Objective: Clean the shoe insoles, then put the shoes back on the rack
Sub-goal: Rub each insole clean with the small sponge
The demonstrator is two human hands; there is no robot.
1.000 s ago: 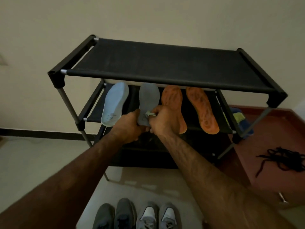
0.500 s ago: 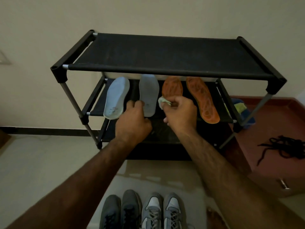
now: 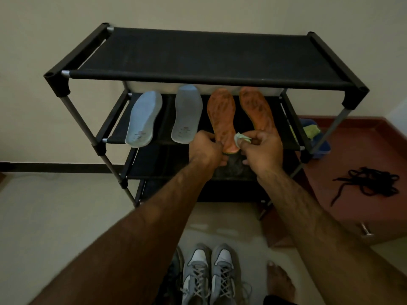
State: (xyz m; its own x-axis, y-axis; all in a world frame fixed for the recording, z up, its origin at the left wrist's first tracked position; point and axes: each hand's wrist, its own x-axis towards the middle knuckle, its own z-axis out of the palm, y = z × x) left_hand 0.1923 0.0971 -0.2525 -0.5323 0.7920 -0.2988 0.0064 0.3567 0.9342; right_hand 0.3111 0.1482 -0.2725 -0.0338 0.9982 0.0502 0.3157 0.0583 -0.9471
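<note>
Four insoles lie side by side on the middle shelf of a black shoe rack (image 3: 198, 79): two pale grey ones (image 3: 144, 118) (image 3: 187, 113) on the left and two orange ones (image 3: 222, 117) (image 3: 255, 108) on the right. My left hand (image 3: 206, 148) grips the heel end of the left orange insole. My right hand (image 3: 261, 146) pinches a small pale green cloth (image 3: 241, 138) against that insole's heel edge. A pair of grey and white sneakers (image 3: 207, 276) stands on the floor below my arms, with a darker pair partly hidden under my left forearm.
A tangle of black laces (image 3: 370, 182) lies on the red floor step at the right. A blue tub holding a yellow-green cloth (image 3: 312, 133) sits behind the rack's right leg. My bare foot (image 3: 279, 280) is beside the sneakers. The rack stands against a cream wall.
Both hands have moved right from the second grey insole to the left orange insole. My left hand now holds its heel and the cloth sits at its edge.
</note>
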